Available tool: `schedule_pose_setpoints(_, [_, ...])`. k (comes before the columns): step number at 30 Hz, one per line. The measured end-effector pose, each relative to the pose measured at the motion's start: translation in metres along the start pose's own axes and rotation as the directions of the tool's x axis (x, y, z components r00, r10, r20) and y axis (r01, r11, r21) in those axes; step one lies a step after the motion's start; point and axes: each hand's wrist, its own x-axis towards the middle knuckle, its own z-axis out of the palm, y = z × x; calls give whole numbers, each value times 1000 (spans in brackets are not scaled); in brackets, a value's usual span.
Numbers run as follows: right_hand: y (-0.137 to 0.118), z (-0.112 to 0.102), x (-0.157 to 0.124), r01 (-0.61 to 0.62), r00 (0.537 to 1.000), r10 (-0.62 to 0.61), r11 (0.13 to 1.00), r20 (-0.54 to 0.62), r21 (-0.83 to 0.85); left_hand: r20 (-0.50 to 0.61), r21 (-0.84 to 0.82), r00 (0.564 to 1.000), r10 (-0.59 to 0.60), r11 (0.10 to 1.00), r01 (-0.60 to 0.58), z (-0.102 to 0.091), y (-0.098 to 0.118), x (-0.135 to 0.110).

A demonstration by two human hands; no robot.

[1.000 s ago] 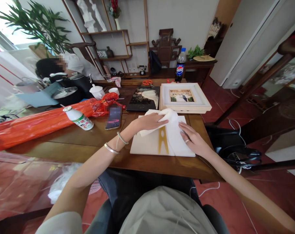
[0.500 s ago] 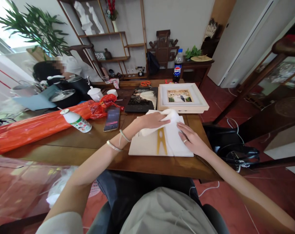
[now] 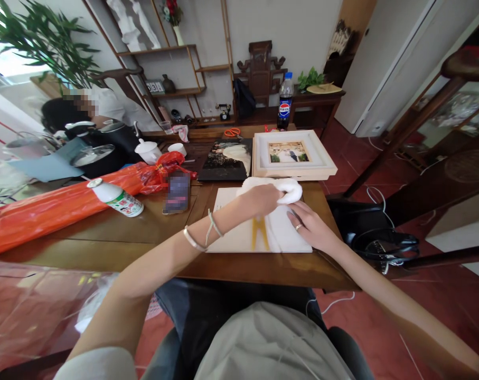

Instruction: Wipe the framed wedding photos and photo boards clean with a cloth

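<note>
A white board with a yellow A-shaped mark [image 3: 259, 235] lies face up on the wooden table [image 3: 144, 237] in front of me. My left hand [image 3: 263, 199] is closed on a bunched white cloth [image 3: 289, 191] at the board's far edge. My right hand [image 3: 312, 229] lies flat, fingers out, on the board's right side and on the part of the cloth spread there. A ring is on one right finger, and bracelets circle my left wrist.
Behind the board stand a white picture frame [image 3: 292, 155] and a dark photo print [image 3: 227, 161]. To the left lie a phone [image 3: 176, 192], a white bottle [image 3: 114, 198] and a long orange plastic bag [image 3: 57, 206]. A seated person [image 3: 76, 108] is at far left.
My left hand has gathered the cloth into a tighter bunch and moved it right along the board's far edge. My right hand has stayed flat on the board. The view has shifted slightly.
</note>
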Motion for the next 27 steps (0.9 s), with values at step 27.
schedule_pose_setpoints(27, [7,3,0,-110,993,115,981,-23,161,-180,270,984,-10,961,59,52,66,-62])
